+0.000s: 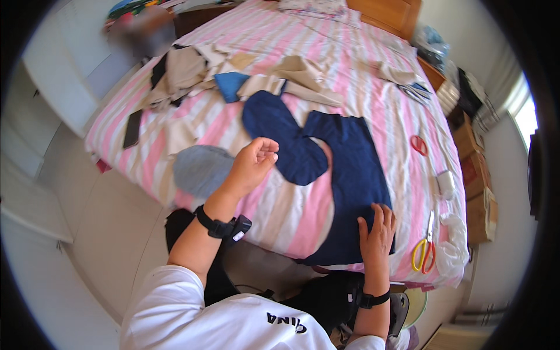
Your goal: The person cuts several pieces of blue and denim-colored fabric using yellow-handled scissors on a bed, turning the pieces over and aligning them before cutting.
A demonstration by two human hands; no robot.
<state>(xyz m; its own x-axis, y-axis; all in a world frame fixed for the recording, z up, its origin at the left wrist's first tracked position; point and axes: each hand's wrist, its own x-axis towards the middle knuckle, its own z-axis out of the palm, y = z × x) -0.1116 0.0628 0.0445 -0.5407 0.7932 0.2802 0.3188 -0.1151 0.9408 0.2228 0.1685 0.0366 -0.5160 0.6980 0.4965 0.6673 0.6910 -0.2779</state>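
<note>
My left hand (256, 159) is raised over the bed with its fingers loosely curled, and I see nothing in it. Just beyond it lies a navy fabric piece (302, 162) with rounded ends. A grey-blue rounded fabric piece (202, 168) is partly covered by my left forearm. My right hand (378, 234) rests, fingers spread, on a larger navy fabric piece (356, 170) with a curved cut edge. That piece reaches the near edge of the bed, and its upper left part meets the rounded navy one.
Scissors with yellow and red handles (424, 256), a white roll (446, 185) and red-handled scissors (418, 145) lie along the right side of the striped bedsheet (302, 218). Beige fabric (181, 70), a blue scrap (230, 86) and a phone (132, 129) are farther left. Cardboard boxes (479, 214) stand right.
</note>
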